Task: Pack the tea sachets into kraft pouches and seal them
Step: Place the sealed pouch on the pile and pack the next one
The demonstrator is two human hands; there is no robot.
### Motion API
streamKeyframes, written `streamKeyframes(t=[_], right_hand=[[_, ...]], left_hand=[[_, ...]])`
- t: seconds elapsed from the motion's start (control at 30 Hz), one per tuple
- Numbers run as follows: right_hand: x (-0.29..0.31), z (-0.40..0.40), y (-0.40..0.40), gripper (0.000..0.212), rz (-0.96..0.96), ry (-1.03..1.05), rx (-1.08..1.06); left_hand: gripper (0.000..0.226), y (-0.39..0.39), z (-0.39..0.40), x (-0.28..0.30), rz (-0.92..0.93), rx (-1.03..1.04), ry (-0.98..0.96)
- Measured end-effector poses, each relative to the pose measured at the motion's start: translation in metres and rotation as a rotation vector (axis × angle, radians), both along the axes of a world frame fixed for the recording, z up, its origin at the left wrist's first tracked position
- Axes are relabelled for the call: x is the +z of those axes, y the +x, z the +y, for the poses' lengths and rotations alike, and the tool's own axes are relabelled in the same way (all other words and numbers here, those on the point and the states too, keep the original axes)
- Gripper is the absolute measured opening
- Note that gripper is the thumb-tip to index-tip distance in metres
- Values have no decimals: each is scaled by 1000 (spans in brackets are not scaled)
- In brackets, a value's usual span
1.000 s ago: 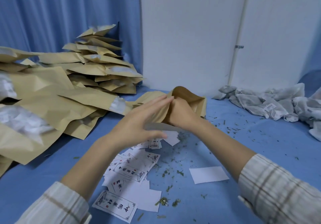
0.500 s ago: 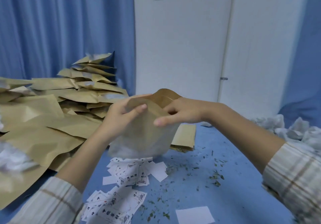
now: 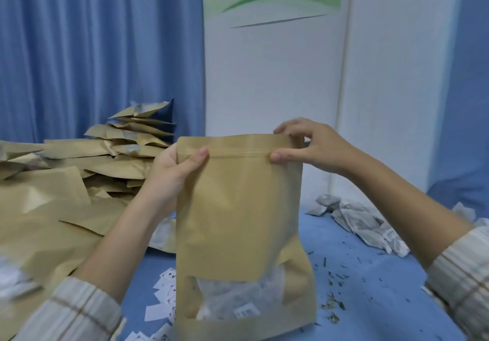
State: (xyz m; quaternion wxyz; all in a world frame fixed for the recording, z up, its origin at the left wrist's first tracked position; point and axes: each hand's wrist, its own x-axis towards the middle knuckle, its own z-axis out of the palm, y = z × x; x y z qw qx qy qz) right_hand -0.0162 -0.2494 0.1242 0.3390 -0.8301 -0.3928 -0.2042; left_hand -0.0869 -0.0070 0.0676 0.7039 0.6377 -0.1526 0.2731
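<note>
My left hand [image 3: 172, 174] pinches the top left corner of the kraft pouch [image 3: 238, 208], thumb along the zip line; my right hand [image 3: 309, 147] pinches the top right corner, thumb in front, fingers curled over the rim. The pouch hangs upright between them, tea sachets [image 3: 238, 303] showing through its lower window. Beyond my left hand lies a heap of pouches [image 3: 79, 181]; below my right, loose sachets [image 3: 362, 224] on the blue table [image 3: 370, 301].
</note>
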Motion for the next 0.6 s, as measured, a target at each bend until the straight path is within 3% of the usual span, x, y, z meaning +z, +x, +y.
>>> streamKeyframes(t=[0.17,0.3,0.4,0.43,0.53,0.57,0.6], right_hand=[[-15,-13,20,48,49,43,-76],[-21,-10,26,40,-2,30,-106],[-21,-12,29,29,-46,-39,-161],[-20,-12,29,31,-58,-88,-176],[-14,-1,23,73,-85,-235,-161],[-13,7,20,73,-89,-290,-148],[-12,17,15,59,-70,-328,-122]], left_hand=[[4,10,3,-16,17,118,-2],[30,18,-7,-28,-46,209,40],[20,22,-7,-32,-51,230,71],[13,23,-6,-34,-46,234,73],[6,25,-9,-38,-54,228,116],[7,25,-14,-39,-57,204,137],[6,25,-19,-41,-57,175,150]])
